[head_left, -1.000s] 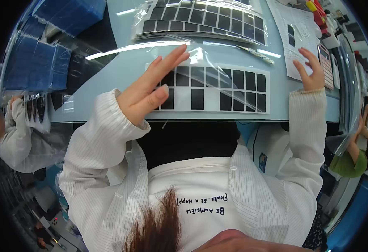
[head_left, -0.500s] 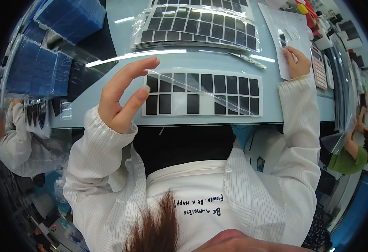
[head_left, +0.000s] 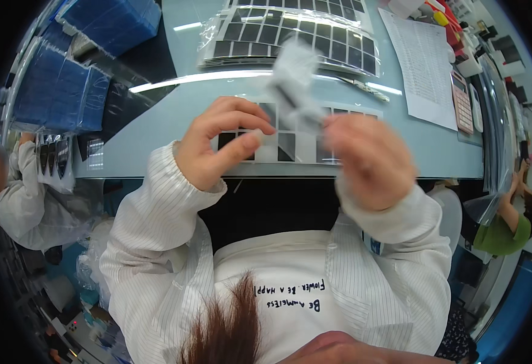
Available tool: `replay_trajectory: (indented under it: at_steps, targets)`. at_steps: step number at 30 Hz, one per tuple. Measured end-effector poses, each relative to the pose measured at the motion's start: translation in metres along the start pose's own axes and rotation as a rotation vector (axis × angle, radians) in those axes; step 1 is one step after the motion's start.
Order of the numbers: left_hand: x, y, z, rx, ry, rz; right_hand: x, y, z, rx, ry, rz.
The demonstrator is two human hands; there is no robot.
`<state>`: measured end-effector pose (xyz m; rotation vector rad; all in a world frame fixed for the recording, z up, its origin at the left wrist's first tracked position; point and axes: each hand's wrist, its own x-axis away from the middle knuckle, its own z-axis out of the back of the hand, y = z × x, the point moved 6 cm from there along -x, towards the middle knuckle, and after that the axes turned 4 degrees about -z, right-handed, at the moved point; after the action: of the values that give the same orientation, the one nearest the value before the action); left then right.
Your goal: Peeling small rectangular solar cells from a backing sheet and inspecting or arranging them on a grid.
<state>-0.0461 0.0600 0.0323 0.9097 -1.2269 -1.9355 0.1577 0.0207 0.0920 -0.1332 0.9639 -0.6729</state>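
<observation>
A white sheet (head_left: 267,156) with rows of black rectangular stickers lies along the near table edge, partly covered by both hands. My left hand (head_left: 220,142) is over its left part, fingers curved, with a small gap between thumb and forefinger and nothing visible in it. Above the sheet's right part, my right hand (head_left: 372,158) is closed and smeared by motion. It grips a small whitish piece with a dark bar (head_left: 293,76), too blurred to name, tilted up and leftward over the sheet.
Beyond lies a stack of similar sticker sheets (head_left: 290,45). A pen (head_left: 372,89) is beside it, with a printed paper (head_left: 426,79) and pink calculator (head_left: 462,100) to the right. Blue wrapped blocks (head_left: 53,91) stand left. Other people sit at both sides.
My right hand has come from the printed paper leftward to above the sheet, carrying the whitish piece. My left hand has moved right and its fingers have drawn closer together.
</observation>
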Motion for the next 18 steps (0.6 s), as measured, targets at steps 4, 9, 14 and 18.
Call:
replay_trajectory:
  at_steps: [4, 9, 14, 18]
  targets:
    - [-0.002, 0.005, -0.009, -0.041, -0.066, -0.206, 0.013, -0.016, -0.041, -0.058, -0.062, 0.065]
    - [0.001, -0.008, -0.011, 0.045, -0.037, -0.122, 0.012, -0.005, -0.048, -0.118, -0.055, -0.114]
    - [-0.001, -0.012, -0.011, 0.092, -0.021, -0.081, 0.007, -0.002, -0.046, -0.098, -0.104, -0.219]
    - [-0.003, -0.014, -0.01, 0.04, -0.056, -0.065, 0.013, 0.01, -0.05, -0.321, -0.097, -0.44]
